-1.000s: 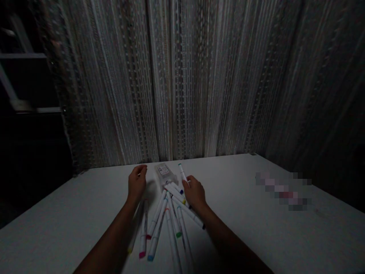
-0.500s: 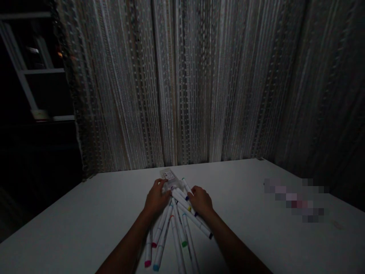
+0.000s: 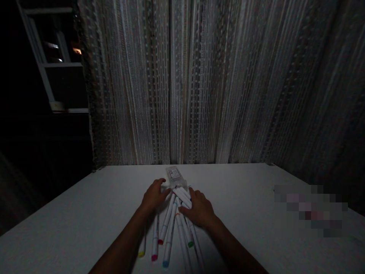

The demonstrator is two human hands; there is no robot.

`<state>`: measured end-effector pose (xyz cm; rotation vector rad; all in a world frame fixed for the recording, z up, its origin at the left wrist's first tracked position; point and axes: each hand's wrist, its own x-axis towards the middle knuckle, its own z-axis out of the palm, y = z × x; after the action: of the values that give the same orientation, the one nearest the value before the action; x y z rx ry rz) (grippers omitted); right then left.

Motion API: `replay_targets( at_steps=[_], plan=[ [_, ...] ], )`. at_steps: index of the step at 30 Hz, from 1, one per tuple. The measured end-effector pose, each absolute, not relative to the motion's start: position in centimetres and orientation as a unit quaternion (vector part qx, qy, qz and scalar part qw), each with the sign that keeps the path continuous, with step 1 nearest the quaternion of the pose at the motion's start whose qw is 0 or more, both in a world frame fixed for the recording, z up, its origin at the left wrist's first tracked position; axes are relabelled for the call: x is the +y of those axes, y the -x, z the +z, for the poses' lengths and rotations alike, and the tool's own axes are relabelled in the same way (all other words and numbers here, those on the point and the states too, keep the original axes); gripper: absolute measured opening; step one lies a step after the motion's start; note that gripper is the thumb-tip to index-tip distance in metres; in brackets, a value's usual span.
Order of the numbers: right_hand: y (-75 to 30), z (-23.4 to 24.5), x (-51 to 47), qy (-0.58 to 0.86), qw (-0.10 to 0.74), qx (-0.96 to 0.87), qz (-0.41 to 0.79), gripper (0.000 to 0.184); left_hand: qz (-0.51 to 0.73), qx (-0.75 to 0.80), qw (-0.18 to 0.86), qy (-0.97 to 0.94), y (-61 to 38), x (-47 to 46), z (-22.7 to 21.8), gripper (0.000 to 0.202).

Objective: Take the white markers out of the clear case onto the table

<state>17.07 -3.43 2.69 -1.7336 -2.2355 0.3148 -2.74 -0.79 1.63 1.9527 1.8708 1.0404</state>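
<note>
A fan of white twin-tipped markers (image 3: 170, 238) is laid on the white worktop (image 3: 71, 217), the barrels converging at the top under a clear plastic packet (image 3: 174, 176) with a printed label, and the packet is the landmark for everything else. The markers are splayed out below the packet, towards the viewer, and their lower ends are capped in yellow, magenta, red, blue and green.

The right hand (image 3: 199, 209) is laid over the upper part of the markers, just below the packet, with its fingers (image 3: 191, 195) spread and open, pressed flat on the barrels rather than closed around them. The left hand (image 3: 154, 198) is held to the left of the packet and just beside the marker bundle, with its fingers (image 3: 164, 192) extended and loosely open, gripping nothing; whether the fingertips touch the markers cannot be told.

Behind the packet, a hanging string curtain (image 3: 182, 83) runs along the far edge of the worktop. Far to the right of the packet, a pixelated patch (image 3: 310, 211) lies on the worktop, too blurred to be identified.
</note>
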Motion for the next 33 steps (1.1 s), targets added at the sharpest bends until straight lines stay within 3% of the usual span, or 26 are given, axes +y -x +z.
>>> replay_targets(
  at_steps=[7,11,16,19,25,33],
  plan=[
    [-17.2,3.3,-4.6,0.572,0.06,-0.811,0.106,0.053,0.266,0.617,0.138,-0.728,3.9,-8.1,-2.2,0.064],
    [-16.8,3.1,-5.9,0.577,0.077,-0.805,0.11,0.064,0.367,0.591,0.133,-0.706,0.0,-8.7,-3.1,0.047],
    [-17.8,3.5,-7.7,0.588,0.094,-0.794,0.119,0.073,0.5,0.534,0.143,-0.666,-2.3,-6.8,0.0,0.033],
    [-19.4,4.1,-8.9,0.589,0.096,-0.789,0.149,0.08,0.48,0.528,0.143,-0.686,0.8,-7.4,0.4,0.033],
    [-19.5,3.9,-10.3,0.574,0.069,-0.788,0.212,0.097,0.361,0.545,0.049,-0.755,3.6,-9.9,-3.6,0.044],
    [-20.5,3.9,-9.3,0.575,0.022,-0.793,0.2,0.112,0.442,0.502,0.092,-0.737,-5.5,-7.3,-4.2,0.04]
  ],
)
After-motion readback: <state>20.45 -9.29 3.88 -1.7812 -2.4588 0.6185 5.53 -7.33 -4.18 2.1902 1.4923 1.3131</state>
